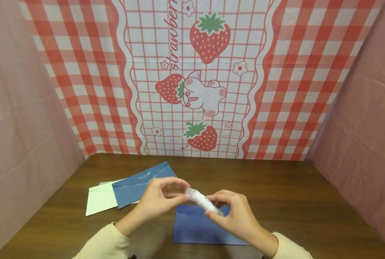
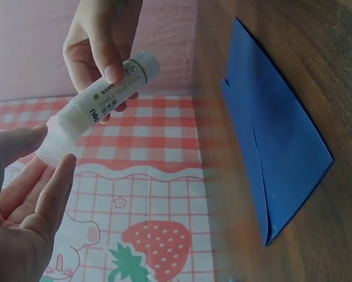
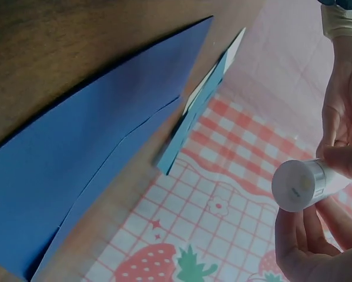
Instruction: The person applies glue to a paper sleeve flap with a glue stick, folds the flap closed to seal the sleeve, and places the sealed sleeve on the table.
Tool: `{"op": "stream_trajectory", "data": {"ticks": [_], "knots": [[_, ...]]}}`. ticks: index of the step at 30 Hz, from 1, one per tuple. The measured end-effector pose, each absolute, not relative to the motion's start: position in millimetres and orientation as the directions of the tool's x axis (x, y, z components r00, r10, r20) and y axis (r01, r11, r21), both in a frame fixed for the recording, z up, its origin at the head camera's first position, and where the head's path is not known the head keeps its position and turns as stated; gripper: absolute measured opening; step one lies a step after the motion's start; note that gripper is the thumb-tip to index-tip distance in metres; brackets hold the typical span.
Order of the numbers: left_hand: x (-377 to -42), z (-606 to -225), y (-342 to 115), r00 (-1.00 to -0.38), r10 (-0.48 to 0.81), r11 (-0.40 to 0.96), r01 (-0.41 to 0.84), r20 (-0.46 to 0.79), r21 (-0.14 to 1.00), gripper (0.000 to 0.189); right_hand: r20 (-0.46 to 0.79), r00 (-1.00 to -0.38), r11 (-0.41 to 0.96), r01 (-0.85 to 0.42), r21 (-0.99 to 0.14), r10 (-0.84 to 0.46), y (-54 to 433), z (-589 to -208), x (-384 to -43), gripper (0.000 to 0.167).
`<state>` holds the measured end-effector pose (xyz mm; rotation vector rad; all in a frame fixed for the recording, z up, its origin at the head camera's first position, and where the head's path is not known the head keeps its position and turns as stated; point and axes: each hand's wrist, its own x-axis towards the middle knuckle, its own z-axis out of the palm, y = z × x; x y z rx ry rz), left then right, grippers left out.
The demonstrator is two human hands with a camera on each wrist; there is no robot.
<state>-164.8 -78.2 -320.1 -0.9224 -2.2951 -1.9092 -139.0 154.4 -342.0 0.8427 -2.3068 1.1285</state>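
Note:
A white glue stick (image 2: 111, 94) with a translucent cap (image 2: 57, 141) is held tilted above the table between both hands. My right hand (image 1: 239, 212) grips its barrel, thumb on one side and fingers on the other. At the cap end, my left hand (image 1: 160, 198) pinches the cap between thumb and fingers. The round base of the glue stick (image 3: 294, 185) faces the right wrist camera. Below the hands lies a dark blue envelope (image 1: 198, 228) with its flap edge toward the back; the right hand hides part of it in the head view.
On the left of the wooden table (image 1: 276, 180), a teal-blue envelope (image 1: 137, 185) overlaps a pale green envelope (image 1: 101, 199). Another light paper edge shows beneath them. A red checked strawberry cloth (image 1: 208, 90) hangs behind, with pink cloth (image 1: 357, 126) at the sides.

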Motion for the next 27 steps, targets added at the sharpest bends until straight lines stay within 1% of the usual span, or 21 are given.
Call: {"op": "stream_trajectory", "data": {"ticks": [6,11,15,18,22,25,27], "knots": [[-164.6,-323.1,-77.8,-0.825,0.443,0.130,0.447,0.351,0.885,0.029,0.572,-0.733,0.500,-0.675,-0.543,-0.368,154.2,-344.7,-138.1,0.026],[-162.9,-323.3,-78.7,-0.817,0.446,0.229,0.499,0.365,0.836,0.027,0.553,-0.741,0.514,-0.667,-0.540,-0.380,152.4,-345.9,-137.6,0.026],[-161.5,-324.0,-78.6,-0.801,0.454,0.284,0.546,0.391,0.788,0.023,0.526,-0.752,0.521,-0.657,-0.545,-0.398,150.1,-344.5,-137.1,0.026],[-160.6,-324.7,-76.9,-0.804,0.450,0.295,0.545,0.389,0.785,0.022,0.502,-0.764,0.522,-0.644,-0.559,-0.404,147.4,-343.7,-136.6,0.024],[-159.3,-326.7,-74.3,-0.826,0.437,0.282,0.501,0.356,0.818,0.023,0.468,-0.778,0.496,-0.628,-0.599,-0.420,143.6,-344.5,-136.3,0.024],[-158.5,-330.3,-73.9,-0.839,0.429,0.261,0.470,0.335,0.843,0.024,0.440,-0.780,0.469,-0.621,-0.628,-0.445,143.0,-345.6,-137.6,0.025],[-157.9,-332.6,-75.5,-0.835,0.428,0.258,0.480,0.346,0.839,0.025,0.415,-0.777,0.456,-0.619,-0.639,-0.473,144.8,-346.8,-139.6,0.029]]}}
